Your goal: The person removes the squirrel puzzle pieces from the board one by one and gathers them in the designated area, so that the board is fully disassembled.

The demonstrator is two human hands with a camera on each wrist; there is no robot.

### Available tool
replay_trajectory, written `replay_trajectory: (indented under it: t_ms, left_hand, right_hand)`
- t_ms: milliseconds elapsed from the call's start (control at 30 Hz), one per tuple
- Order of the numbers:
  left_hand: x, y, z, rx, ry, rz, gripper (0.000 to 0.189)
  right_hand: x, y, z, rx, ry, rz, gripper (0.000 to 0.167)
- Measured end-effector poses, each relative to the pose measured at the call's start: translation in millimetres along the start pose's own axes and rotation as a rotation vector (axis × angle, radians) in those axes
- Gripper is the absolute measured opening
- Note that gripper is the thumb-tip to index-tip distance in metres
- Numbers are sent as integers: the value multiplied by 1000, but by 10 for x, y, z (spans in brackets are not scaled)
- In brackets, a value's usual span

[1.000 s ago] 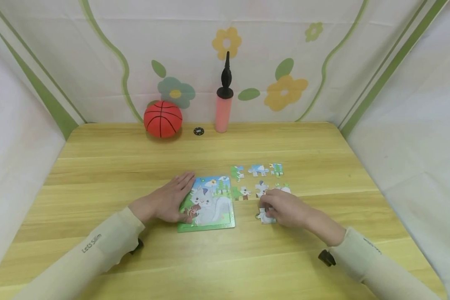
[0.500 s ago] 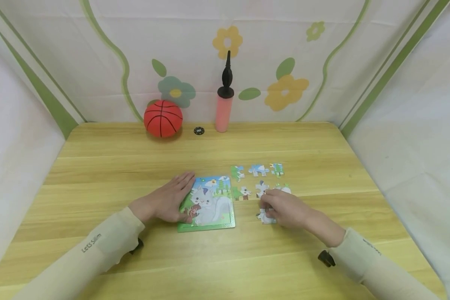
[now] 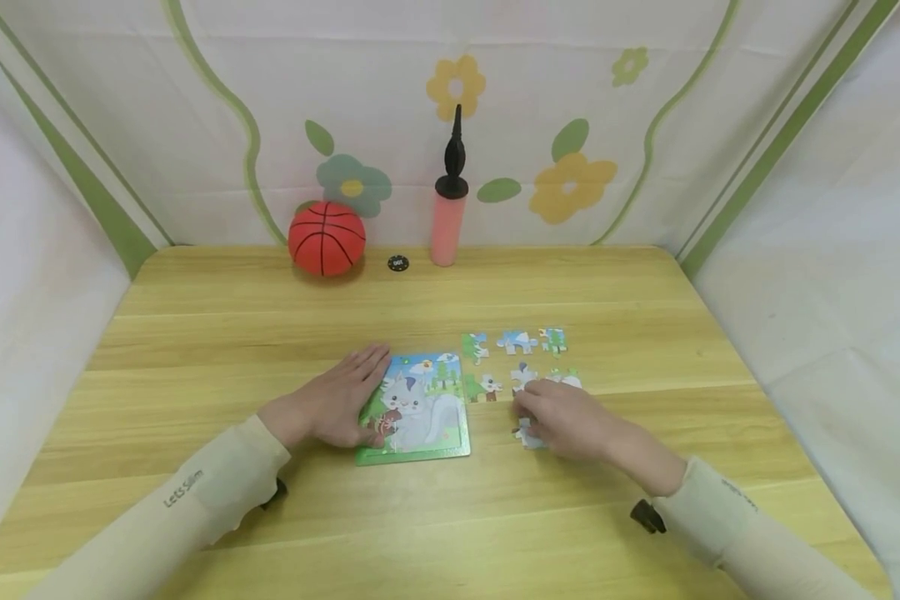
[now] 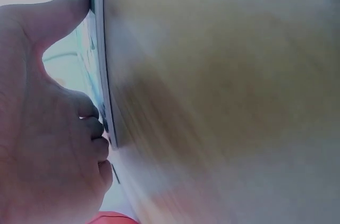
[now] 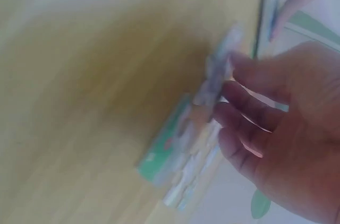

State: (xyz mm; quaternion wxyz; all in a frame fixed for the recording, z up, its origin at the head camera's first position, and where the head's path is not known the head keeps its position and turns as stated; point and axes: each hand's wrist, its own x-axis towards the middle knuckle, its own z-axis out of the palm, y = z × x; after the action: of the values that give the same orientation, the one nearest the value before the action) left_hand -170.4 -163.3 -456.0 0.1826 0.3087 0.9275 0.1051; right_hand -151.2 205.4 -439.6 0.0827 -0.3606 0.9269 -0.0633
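Note:
In the head view, my left hand (image 3: 340, 402) rests along the left side of a square puzzle board (image 3: 420, 410) with a grey squirrel picture. Its thumb lies over the board's lower left corner, and the left wrist view shows the fingertips by the board's edge (image 4: 104, 65). My right hand (image 3: 573, 423) is low over the loose pieces at the board's right. Its thumb and fingers pinch a grey puzzle piece (image 3: 527, 437) at the table surface; the right wrist view is blurred. Part of that piece is hidden by the hand.
Several other puzzle pieces, among them a blue one (image 3: 517, 341) and a green one (image 3: 483, 387), lie in rows beyond my right hand. At the back of the wooden table (image 3: 330, 533) are a red ball (image 3: 326, 239), a black chip (image 3: 398, 263) and a pink pump (image 3: 446, 227).
My right hand has shifted slightly to the left and covers more of the right side of the grey piece. The left hand and the board have stayed put.

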Motion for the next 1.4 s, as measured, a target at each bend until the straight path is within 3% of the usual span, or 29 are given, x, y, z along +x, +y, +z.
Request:
replay_trajectory:
  t_ms: [167, 300, 467, 600, 767, 1000, 1267, 1400]
  left_hand:
    - [-30, 55, 25, 83, 31, 49, 107]
    - [-38, 88, 31, 53, 9, 62, 99]
    - [-38, 77, 24, -51, -19, 61, 98]
    - [-71, 1, -16, -84, -14, 54, 113]
    - [-117, -122, -58, -88, -18, 60, 131]
    - [-148, -173, -82, -102, -29, 63, 140]
    - [-136, -106, -98, -89, -44, 30, 140]
    - [-134, -81, -109, -78, -52, 12, 141]
  right_hand:
    - [116, -52, -56, 78, 30, -33, 20]
    - [291, -208, -62, 77, 67, -91, 24]
    - [529, -460, 20, 5, 52, -175, 33]
    - [721, -680, 65, -81, 11, -219, 45]
    - [935, -911, 132, -211, -15, -207, 60]
    - [1091, -1130, 252, -325, -4, -216, 71]
    - [1078, -1281, 325, -301, 107, -185, 34]
    - [1093, -1339, 348, -276, 103, -123, 27]
